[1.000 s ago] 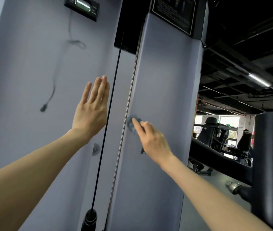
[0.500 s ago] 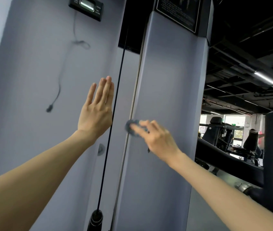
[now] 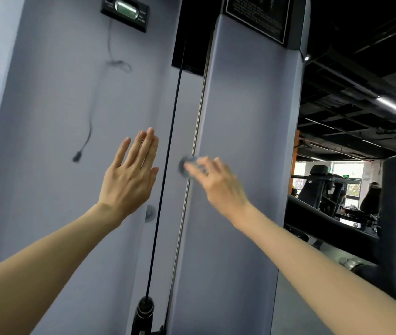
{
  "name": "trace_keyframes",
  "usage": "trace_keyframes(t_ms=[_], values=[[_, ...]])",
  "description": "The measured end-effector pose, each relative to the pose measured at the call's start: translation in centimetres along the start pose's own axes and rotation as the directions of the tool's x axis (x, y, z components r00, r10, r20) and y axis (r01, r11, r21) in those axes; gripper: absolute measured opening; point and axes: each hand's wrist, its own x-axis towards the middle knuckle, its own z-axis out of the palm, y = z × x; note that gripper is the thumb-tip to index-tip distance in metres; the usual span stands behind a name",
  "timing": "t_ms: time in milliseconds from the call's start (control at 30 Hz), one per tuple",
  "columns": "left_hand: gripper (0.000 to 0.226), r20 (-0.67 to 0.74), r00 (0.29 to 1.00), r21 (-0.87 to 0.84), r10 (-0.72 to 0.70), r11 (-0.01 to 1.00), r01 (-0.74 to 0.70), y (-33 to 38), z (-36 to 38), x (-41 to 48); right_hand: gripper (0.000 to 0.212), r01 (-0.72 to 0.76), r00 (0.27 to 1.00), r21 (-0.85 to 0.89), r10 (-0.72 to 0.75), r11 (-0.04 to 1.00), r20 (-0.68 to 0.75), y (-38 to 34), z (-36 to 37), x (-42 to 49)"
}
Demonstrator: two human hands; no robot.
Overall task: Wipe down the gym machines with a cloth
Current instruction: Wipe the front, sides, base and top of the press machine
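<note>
Here, right hand [image 3: 218,187] is pinching blurred cloth [image 3: 186,165] at chrome rod [image 3: 197,117]; black cable [image 3: 177,93] is running between it and flat, empty left hand [image 3: 129,177].

On my feed the room opens up only along the right side of the frame. At upper right the ceiling [image 3: 361,44] is dark and bare, criss-crossed with black framework and lit by one bright tube light [image 3: 394,106] and a thinner light strip [image 3: 319,123] further back. At mid right, windows [image 3: 346,171] let in daylight behind black gym machines [image 3: 317,187], next to a sliver of orange wall [image 3: 297,146]. At lower right I see a patch of smooth grey floor [image 3: 293,310].
</note>
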Motion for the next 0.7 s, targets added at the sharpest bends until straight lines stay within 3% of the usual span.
trace_keyframes(t_ms=[67, 100, 133, 200, 300, 367, 433, 500, 567, 600, 633, 700], values=[[0.057, 0.0, 1.0, -0.005, -0.005, 1.0, 0.005, 0.0, 0.1, -0.1, 0.061, -0.3, 0.954, 0.07, 0.299, 0.951, 0.023, 0.9, -0.1, 1.7], [0.057, 0.003, 1.0, -0.008, -0.009, 1.0, 0.009, 0.0, 0.1, 0.0, 0.064, -0.331, 0.944, 0.086, 0.328, 0.94, 0.045, 0.5, 0.0, 1.6], [0.057, 0.008, 1.0, -0.011, -0.011, 1.0, 0.011, 0.1, 0.1, 0.0, 0.062, -0.282, 0.959, 0.078, 0.278, 0.956, 0.062, -0.3, 0.1, 0.9], [0.057, 0.01, 1.0, -0.015, -0.014, 1.0, 0.014, 0.0, 0.1, -0.1, 0.054, -0.003, 0.996, 0.068, -0.004, 0.998, 0.093, -2.1, 0.1, -2.2], [0.057, 0.006, 1.0, -0.013, -0.018, 1.0, 0.018, 0.2, 0.1, -0.1, 0.059, 0.427, 0.879, 0.089, -0.436, 0.9, 0.195, -3.4, -0.4, -6.6], [0.058, 0.005, 1.0, -0.013, -0.021, 1.0, 0.021, 0.3, 0.2, -0.1, 0.058, 0.491, 0.845, 0.072, -0.495, 0.868, 0.203, -2.5, -0.5, -6.4], [0.059, 0.017, 0.999, -0.006, -0.028, 1.0, 0.028, 0.4, 0.2, -0.2, 0.055, 0.379, 0.916, 0.018, -0.377, 0.925, 0.138, -1.0, -0.2, -4.1], [0.061, 0.026, 0.999, -0.004, -0.036, 0.999, 0.036, 0.5, 0.2, -0.1, 0.054, 0.059, 0.997, 0.016, -0.059, 0.998, 0.047, 0.3, -0.2, -1.5], [0.062, 0.034, 0.999, -0.006, -0.042, 0.999, 0.042, 0.5, 0.1, -0.1, 0.056, -0.311, 0.95, 0.102, 0.312, 0.945, 0.011, 0.5, 0.1, -0.1], [0.063, 0.039, 0.998, -0.009, -0.047, 0.999, 0.048, 0.6, 0.1, -0.2, 0.059, -0.396, 0.917, 0.138, 0.399, 0.908, 0.012, -0.1, 0.3, -0.3], [0.063, 0.047, 0.998, -0.011, -0.052, 0.999, 0.053, 0.7, 0.1, -0.4, 0.06, -0.397, 0.917, 0.148, 0.399, 0.906, 0.016, -1.1, 0.7, -1.1], [0.065, 0.067, 0.996, -0.005, -0.06, 0.998, 0.06, 1.0, 0.2, -1.0, 0.056, -0.182, 0.983, 0.136, 0.179, 0.974, 0.033, -3.4, 1.2, -4.2]])
